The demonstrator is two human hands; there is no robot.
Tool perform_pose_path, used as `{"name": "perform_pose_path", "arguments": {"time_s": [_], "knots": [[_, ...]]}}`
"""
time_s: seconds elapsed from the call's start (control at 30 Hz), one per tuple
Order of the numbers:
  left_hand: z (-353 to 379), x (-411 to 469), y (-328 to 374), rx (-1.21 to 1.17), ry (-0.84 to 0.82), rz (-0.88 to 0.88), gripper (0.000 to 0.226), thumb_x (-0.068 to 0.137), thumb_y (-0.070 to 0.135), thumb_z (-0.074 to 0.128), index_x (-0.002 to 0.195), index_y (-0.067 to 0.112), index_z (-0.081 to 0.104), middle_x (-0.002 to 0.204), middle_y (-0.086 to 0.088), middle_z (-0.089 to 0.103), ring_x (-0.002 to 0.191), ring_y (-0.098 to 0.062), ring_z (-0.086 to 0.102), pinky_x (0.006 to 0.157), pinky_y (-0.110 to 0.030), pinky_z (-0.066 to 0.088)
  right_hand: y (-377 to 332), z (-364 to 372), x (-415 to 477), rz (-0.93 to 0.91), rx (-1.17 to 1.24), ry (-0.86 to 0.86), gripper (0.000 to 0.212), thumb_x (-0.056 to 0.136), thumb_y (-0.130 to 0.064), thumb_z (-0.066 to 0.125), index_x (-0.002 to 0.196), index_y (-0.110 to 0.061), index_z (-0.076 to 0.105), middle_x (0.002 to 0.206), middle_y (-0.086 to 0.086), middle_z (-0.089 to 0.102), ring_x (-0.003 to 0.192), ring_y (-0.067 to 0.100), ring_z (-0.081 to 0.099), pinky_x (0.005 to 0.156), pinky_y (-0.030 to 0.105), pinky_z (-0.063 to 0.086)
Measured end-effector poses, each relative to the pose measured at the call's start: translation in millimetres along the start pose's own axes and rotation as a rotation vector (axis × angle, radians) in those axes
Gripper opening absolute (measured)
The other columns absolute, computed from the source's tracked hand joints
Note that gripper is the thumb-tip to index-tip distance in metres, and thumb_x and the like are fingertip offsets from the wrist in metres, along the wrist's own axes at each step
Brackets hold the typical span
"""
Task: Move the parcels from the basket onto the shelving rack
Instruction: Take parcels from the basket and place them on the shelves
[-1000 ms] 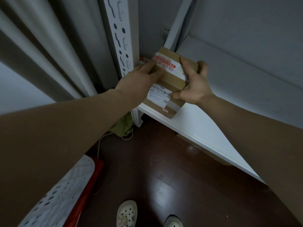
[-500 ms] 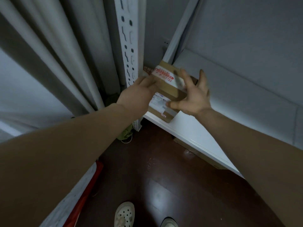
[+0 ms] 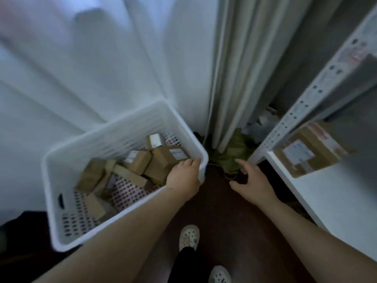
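Note:
A white perforated basket stands on the floor at the left and holds several brown cardboard parcels. My left hand reaches over the basket's near right rim, fingers relaxed above the parcels and holding nothing. My right hand hovers open above the dark floor, between the basket and the rack. One taped parcel with a white label lies on the white shelf of the shelving rack at the right.
The rack's slotted white upright rises just left of the shelved parcel. Grey and white curtains hang behind. A green cloth and a cord lie on the floor in the corner. My feet in white clogs stand below.
Both hands let go of the parcel, which now lies on the shelf. The view swung left and down to the basket, and my left hand moved over its rim.

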State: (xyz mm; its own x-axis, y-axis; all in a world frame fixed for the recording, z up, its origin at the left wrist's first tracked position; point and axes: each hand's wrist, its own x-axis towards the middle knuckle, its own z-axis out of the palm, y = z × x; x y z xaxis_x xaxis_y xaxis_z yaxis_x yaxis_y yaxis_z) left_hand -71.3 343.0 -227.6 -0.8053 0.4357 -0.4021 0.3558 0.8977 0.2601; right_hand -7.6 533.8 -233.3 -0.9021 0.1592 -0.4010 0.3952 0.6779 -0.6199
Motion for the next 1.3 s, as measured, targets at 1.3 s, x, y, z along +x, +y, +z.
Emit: {"name": "perform_pose_path", "arguments": {"time_s": [1.3], "knots": [[82,81,-344,-0.361,-0.027,-0.521,0.044,0.096,0.022,0.049,0.137,0.012,0.04,0.132,-0.008,0.05,0.119,-0.024,0.049,0.091,-0.034,0.045,-98,307,279,0.141,-0.254,0.053,0.056,0.085,-0.03,0.066,0.129,-0.004,0.042,0.123,0.018,0.053,0.107,0.031,0.055,0.083,0.041,0.051]]}}
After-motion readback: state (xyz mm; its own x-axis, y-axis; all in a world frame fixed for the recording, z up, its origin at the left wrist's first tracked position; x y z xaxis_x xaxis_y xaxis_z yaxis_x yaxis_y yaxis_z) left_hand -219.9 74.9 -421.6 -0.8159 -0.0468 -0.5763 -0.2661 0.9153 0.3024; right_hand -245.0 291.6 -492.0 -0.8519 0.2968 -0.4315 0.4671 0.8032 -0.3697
